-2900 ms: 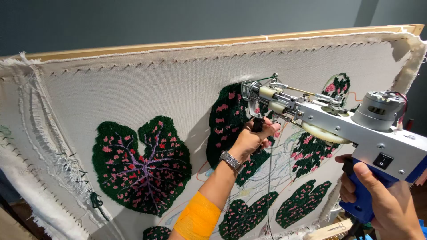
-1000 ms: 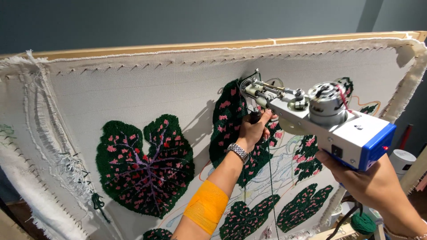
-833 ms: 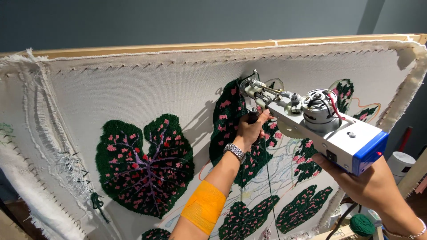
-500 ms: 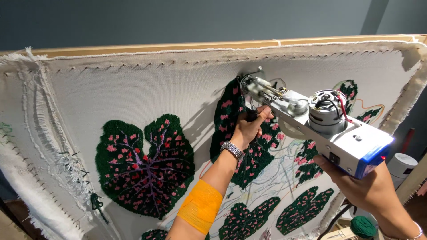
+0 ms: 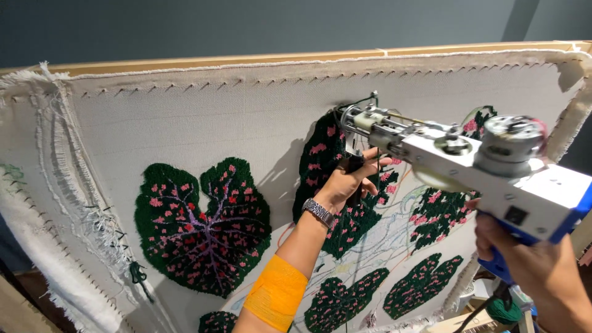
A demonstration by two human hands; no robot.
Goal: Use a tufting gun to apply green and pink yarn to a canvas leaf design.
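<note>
Hands share one white-and-blue tufting gun (image 5: 468,166): the left hand (image 5: 351,182) wraps its black front handle, the right hand (image 5: 530,265) clasps the blue rear grip, steadying its needle against the stretched cloth (image 5: 203,123) beside a dark-green tufted leaf (image 5: 324,160).

A plain dark blue-grey painted wall (image 5: 246,28) fills the background. Strong light from the right casts sharp shadows. A dark brown floor (image 5: 37,290) shows lower left.
</note>
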